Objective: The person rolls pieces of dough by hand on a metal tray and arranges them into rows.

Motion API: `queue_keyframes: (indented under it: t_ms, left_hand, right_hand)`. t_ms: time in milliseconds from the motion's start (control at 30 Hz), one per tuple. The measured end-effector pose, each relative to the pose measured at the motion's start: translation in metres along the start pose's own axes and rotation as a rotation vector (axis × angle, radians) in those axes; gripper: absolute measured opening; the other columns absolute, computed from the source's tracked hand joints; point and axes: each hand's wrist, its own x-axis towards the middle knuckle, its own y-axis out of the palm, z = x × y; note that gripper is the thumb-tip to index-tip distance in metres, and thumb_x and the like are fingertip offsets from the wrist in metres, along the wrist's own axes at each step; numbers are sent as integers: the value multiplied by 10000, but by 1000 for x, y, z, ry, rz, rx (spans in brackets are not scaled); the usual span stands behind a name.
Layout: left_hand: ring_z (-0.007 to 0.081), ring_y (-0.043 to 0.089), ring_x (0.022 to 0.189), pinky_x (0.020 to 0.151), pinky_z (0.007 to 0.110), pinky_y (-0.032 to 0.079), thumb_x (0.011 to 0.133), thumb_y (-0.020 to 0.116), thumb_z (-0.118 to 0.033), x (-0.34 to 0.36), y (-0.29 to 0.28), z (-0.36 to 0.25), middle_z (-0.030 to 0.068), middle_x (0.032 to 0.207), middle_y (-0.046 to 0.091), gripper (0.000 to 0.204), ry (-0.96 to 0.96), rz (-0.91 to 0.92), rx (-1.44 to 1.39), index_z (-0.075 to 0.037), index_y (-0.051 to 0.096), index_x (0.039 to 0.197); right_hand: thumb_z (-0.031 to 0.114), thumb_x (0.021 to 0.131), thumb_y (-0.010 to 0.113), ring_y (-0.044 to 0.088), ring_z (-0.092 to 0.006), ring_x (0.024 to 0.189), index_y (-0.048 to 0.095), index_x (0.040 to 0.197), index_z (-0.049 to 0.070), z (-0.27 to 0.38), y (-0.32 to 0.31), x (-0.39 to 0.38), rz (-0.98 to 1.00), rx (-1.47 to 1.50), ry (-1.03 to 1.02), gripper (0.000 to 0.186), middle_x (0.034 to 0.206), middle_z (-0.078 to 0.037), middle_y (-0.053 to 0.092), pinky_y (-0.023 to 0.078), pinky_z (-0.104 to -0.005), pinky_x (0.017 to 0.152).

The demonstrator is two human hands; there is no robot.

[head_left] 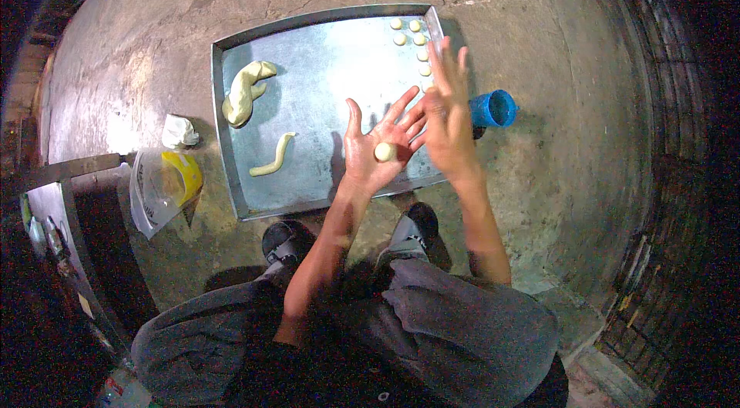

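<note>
My left hand (376, 147) is palm up over the metal tray (331, 200), fingers stretched and spread. A small pale dough ball (385, 151) rests on its palm, not gripped. My right hand (451, 119) is raised on edge beside the left fingertips, its fingers extended and nothing seen in it. Behind it, several small dough balls (396, 23) line the tray's far right corner, some partly hidden. At the tray's left lie a large lump of dough (242, 94) and a thin curved dough strip (274, 155).
A blue cup (493, 108) stands just right of the tray. To the left are a crumpled white bag (179, 131) and a clear and yellow plastic bag (166, 184) on the concrete floor (563, 177). A dark wooden frame (92, 169) stands at far left. My feet are close to the tray's near edge.
</note>
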Motion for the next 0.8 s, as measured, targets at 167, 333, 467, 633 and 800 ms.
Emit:
queue_keyframes:
  t_ms: [167, 333, 467, 633, 800]
  left_hand:
    - [300, 477, 1385, 1157, 443, 386, 901, 338, -855, -7, -43, -14, 181, 1529, 460, 1061, 115, 304, 59, -30, 322, 1569]
    - [314, 467, 1393, 1162, 457, 380, 892, 346, -862, -2, -30, -6, 184, 1545, 439, 1079, 198, 70, 244, -25, 312, 1572]
    - [325, 460, 1400, 1166, 469, 376, 885, 352, -868, -8, -21, -8, 187, 1558, 422, 1093, 211, 20, 275, -21, 303, 1574]
    - [340, 450, 1408, 1171, 483, 371, 876, 359, -875, -9, -6, -6, 191, 1574, 402, 1111, 196, -35, 296, -15, 292, 1577]
    - [354, 440, 1417, 1176, 498, 365, 867, 366, -882, -9, -11, 2, 194, 1589, 381, 1130, 162, -115, 287, -10, 281, 1580]
  right_hand:
    - [690, 999, 337, 33, -576, 1511, 303, 1599, 67, 43, 44, -15, 148, -224, -61, 866, 1658, -315, 103, 36, -744, 1160]
    - [811, 921, 274, 48, -556, 1518, 276, 1613, 92, 41, 69, -23, 200, -404, -54, 998, 1661, -307, 103, 25, -762, 1153]
    - [843, 895, 265, 58, -539, 1525, 277, 1614, 105, 40, 82, -26, 204, -365, -51, 1031, 1658, -304, 118, -3, -756, 1157]
    - [850, 893, 263, 59, -539, 1524, 284, 1611, 99, 37, 83, -28, 190, -379, -58, 1040, 1650, -309, 151, -13, -750, 1160]
    - [862, 883, 270, 45, -550, 1522, 278, 1609, 79, 41, 71, -25, 180, -228, -32, 1068, 1650, -300, 176, -19, -733, 1167]
